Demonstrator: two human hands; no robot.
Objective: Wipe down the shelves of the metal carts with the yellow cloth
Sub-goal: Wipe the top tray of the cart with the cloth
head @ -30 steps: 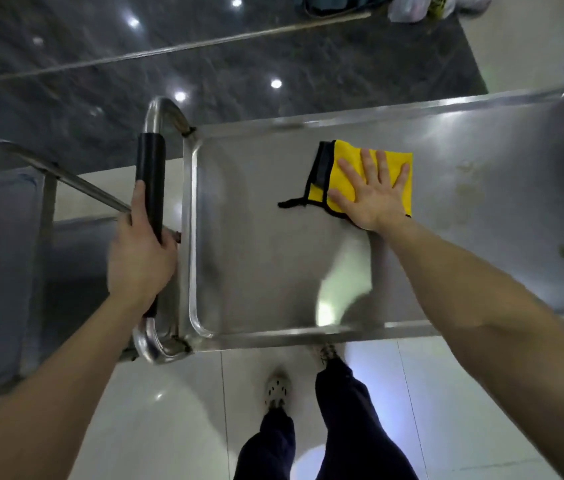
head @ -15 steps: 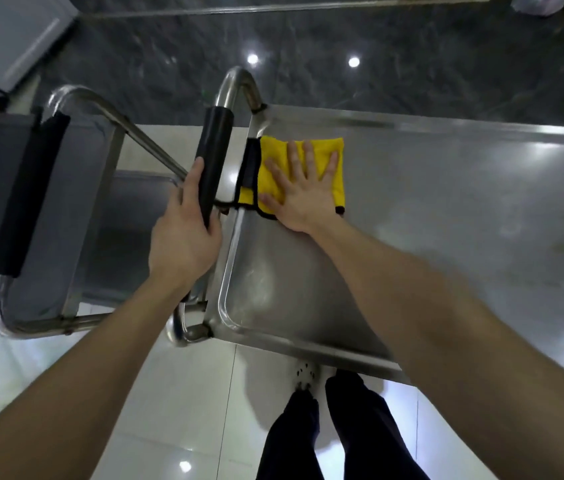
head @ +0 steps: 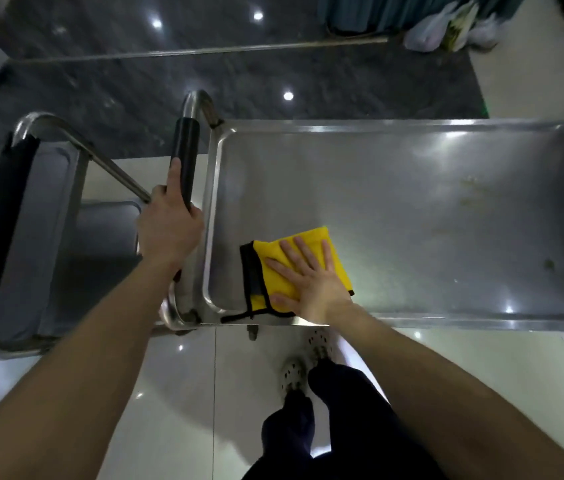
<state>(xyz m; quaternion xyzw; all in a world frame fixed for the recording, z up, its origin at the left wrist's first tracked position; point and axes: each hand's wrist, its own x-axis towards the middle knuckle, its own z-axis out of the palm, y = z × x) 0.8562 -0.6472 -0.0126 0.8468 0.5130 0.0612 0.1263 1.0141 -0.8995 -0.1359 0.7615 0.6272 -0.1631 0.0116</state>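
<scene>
The yellow cloth [head: 311, 251], folded with a black edge, lies on the top shelf [head: 394, 209] of the metal cart, in the near left corner. My right hand [head: 308, 282] presses flat on the cloth with fingers spread and straight. My left hand [head: 166, 226] grips the cart's black padded handle [head: 186, 157], the thumb lying along it. Brownish stains [head: 471, 195] mark the shelf further right.
A second metal cart [head: 31, 244] with its own black handle stands at the left, touching the first. My feet in pale shoes [head: 304, 362] stand on the white tiled floor under the shelf's near edge. Plastic bags [head: 446, 29] lie at the far right on the dark floor.
My right hand has slid the cloth from the far left corner beside the handle toward me, to the shelf's near left corner. My left hand keeps its grip on the handle.
</scene>
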